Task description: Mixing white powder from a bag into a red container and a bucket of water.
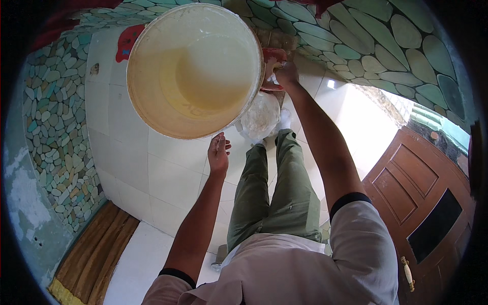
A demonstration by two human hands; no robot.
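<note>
A large round plastic bucket stands before me, with cloudy, yellowish-white contents or residue inside. My left hand is at the near rim, half curled with its fingers apart. Its fingertips meet the rim's edge in the picture; whether they touch is unclear. Right of the bucket, my right hand is closed at the edge of a red object, partly hidden by the bucket. A small white patch shows beside those fingers. Below, near my feet, sits a whitish plastic bag or lined container with pale material in it.
Pale tiles cover the floor. A red shape with a face-like print shows left of the bucket. Pebble-faced walls curve around. A brown panelled door is at right, ridged brown wood at lower left.
</note>
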